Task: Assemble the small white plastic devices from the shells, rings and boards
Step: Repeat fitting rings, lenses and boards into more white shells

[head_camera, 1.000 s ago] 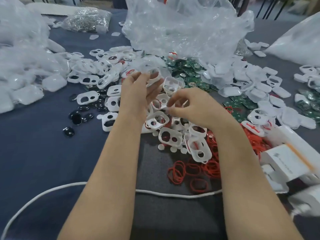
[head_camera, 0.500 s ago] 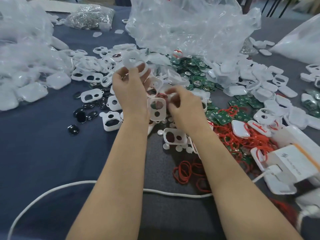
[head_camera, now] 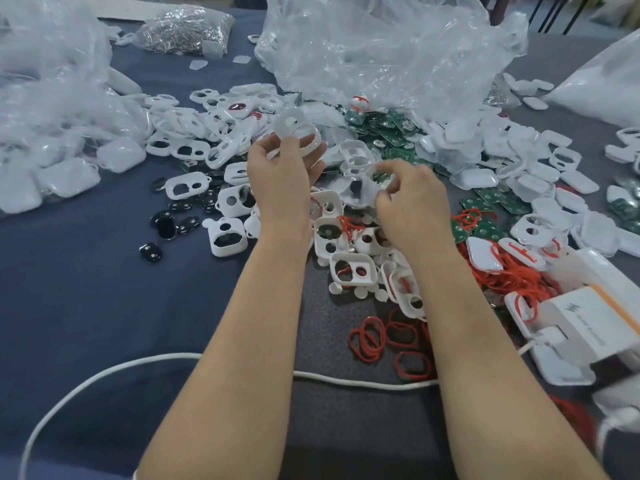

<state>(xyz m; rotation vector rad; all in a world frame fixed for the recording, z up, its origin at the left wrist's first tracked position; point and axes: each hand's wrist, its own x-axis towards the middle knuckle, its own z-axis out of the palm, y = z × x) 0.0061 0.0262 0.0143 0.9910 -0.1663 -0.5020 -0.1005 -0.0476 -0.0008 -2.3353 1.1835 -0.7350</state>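
white shells, red rings and green boards, loose in scattered heaps

one white shell (head_camera: 298, 133) with round cut-outs is held up and tilted in the left hand (head_camera: 282, 174), its edges blurred. other shells (head_camera: 351, 270), each with one large and one small hole, lie flat or on edge across the middle. thin red rings (head_camera: 367, 337) lie loose at the near right, some tangled. small green boards (head_camera: 394, 135) are heaped further back, beside plain shells (head_camera: 519, 143) without holes.
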